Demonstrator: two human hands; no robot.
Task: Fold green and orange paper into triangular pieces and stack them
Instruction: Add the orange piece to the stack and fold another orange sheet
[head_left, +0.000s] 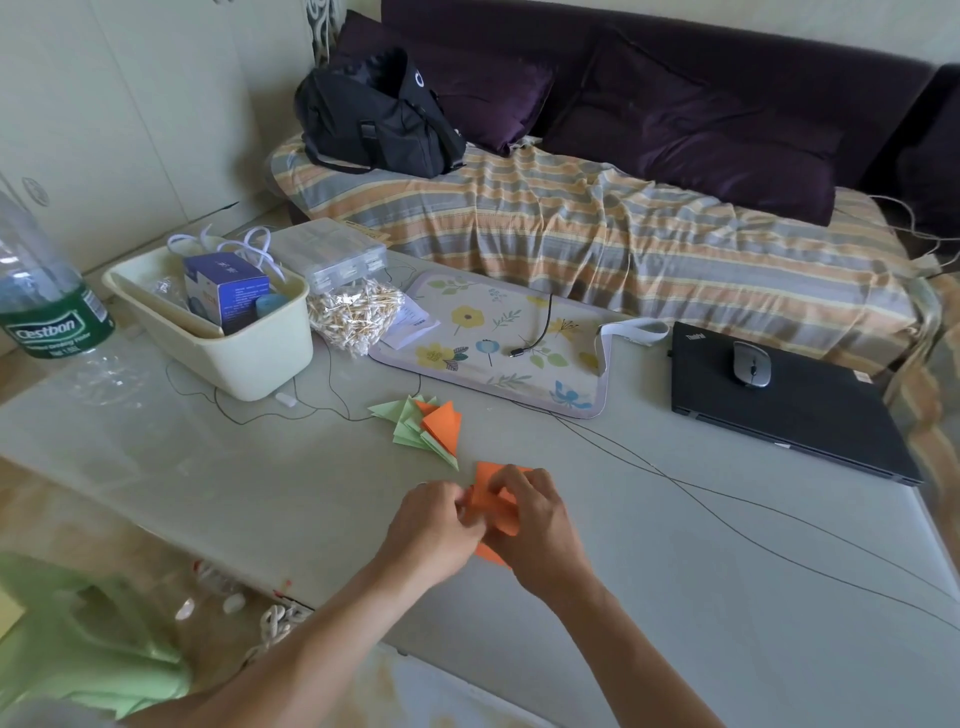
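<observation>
Pale counter (675, 597) w/ sofa behind. Both hands, left (434, 530) & right (535, 525), fingers pinching orange sheet (496, 506) mid-fold, just below pile (428, 426). Prob best: line up edges first, then crease hard w/ thumbnail.

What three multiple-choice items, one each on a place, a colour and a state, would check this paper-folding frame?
1. Where does the pile of folded triangles lie?
A. inside the cream bin
B. on the table beyond the hands
C. on the laptop

2. What colour is the paper being folded?
A. green
B. blue
C. orange

3. How is the laptop?
A. closed, a mouse on its lid
B. open, screen lit
C. standing on edge

Answers:
1 B: the pile sits on the table, just past the left hand and right hand.
2 C: the sheet pinched in both hands is orange.
3 A: the lid is flat, with the mouse resting on it.
</observation>
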